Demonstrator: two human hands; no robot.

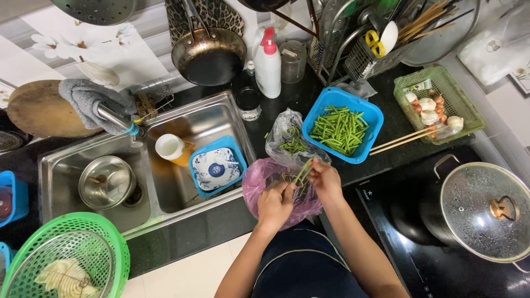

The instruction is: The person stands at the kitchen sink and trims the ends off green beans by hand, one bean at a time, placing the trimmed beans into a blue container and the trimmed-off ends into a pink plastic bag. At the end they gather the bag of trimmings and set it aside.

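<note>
Dark stone counter runs between a steel double sink and a black cooktop, seen from above.

Both hands work over a pink plastic bag lying at the counter's front edge. Left hand is curled shut, fingers closed on the lower end of a green bean stalk. Right hand is also closed, pinching the same stalk near its upper end. The stalk sits between the two hands, directly above the pink bag.

Just behind the hands lies a clear plastic bag holding more green stalks. Touching it on the right stands a blue basket filled with cut green bean pieces. Further right, a green basket holds garlic bulbs and small onions; a pair of chopsticks rests against its front edge.

On the cooktop stands a dark pot under a steamed-up glass lid.

In the sink's right basin: a blue tray carrying a patterned bowl, and a white cup beside it. In the left basin: a steel bowl. A round green colander sits at the lower left. A frying pan hangs against the wall, and a white bottle with a pink pump stands behind the sink.
</note>
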